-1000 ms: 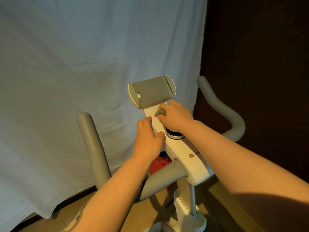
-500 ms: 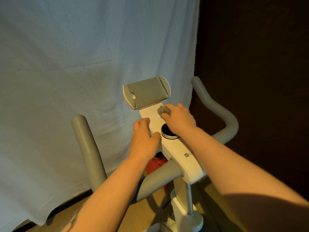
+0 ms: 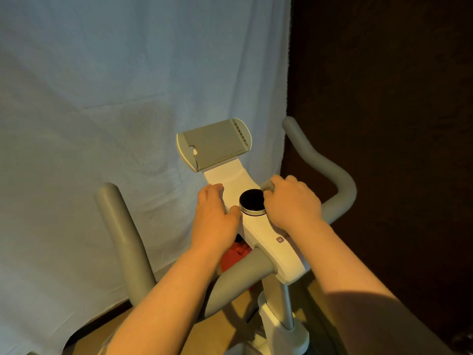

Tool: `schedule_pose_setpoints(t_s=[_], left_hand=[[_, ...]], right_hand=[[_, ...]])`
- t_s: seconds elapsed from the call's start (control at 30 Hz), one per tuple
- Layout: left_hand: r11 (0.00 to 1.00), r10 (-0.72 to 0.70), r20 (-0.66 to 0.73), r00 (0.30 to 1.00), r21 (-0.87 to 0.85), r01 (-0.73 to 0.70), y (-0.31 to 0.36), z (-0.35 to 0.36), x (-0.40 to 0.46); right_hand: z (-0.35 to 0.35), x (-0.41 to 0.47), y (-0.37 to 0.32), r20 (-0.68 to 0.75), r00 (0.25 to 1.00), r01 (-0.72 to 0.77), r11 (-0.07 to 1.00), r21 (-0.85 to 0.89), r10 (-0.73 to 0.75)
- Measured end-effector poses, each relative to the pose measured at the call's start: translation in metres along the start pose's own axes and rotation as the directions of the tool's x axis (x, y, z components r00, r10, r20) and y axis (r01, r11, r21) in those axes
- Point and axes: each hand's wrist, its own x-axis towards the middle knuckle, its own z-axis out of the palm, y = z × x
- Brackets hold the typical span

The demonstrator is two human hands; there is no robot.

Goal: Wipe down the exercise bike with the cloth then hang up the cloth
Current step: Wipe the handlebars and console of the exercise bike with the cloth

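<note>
1. Head view: the right hand (image 3: pixel 291 201) curls its fingers round a small grey cloth (image 3: pixel 267 186), held against the white console (image 3: pixel 258 226) of the exercise bike (image 3: pixel 286 262), just right of the black dial (image 3: pixel 252 200)
2. The left hand (image 3: pixel 213 216) rests with fingers relaxed on the console's left edge, thumb beside the dial
3. A pale sheet (image 3: pixel 102 124) hangs behind

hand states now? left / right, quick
Left hand: open, fingers resting on the white console, holding nothing.
Right hand: closed, gripping the grey cloth beside the knob.
</note>
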Motion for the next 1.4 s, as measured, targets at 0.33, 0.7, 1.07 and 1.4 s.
schedule_pose_setpoints(t_s=[0.33, 0.7, 1.07, 1.4], left_hand=[[0.996, -0.073, -0.039, 0.997, -0.059, 0.071, 0.004, -0.008, 0.001], [1.0, 0.02, 0.045, 0.999, 0.019, -0.021, -0.002, -0.007, -0.004], [0.996, 0.029, 0.02, 0.999, 0.088, -0.03, 0.002, -0.003, -0.01], [0.899, 0.419, 0.056, 0.906, 0.111, -0.423, 0.041, 0.017, -0.045]], right_hand=[[0.015, 0.023, -0.01, -0.049, 0.914, 0.405, 0.904, 0.133, -0.403], [0.021, -0.021, -0.03, -0.199, 0.835, 0.508, 0.858, -0.079, -0.513], [0.017, -0.04, 0.002, -0.299, 0.941, 0.191, 0.978, 0.085, -0.158], [0.013, -0.077, 0.065, -0.241, 0.959, 0.231, 0.902, 0.366, -0.147]])
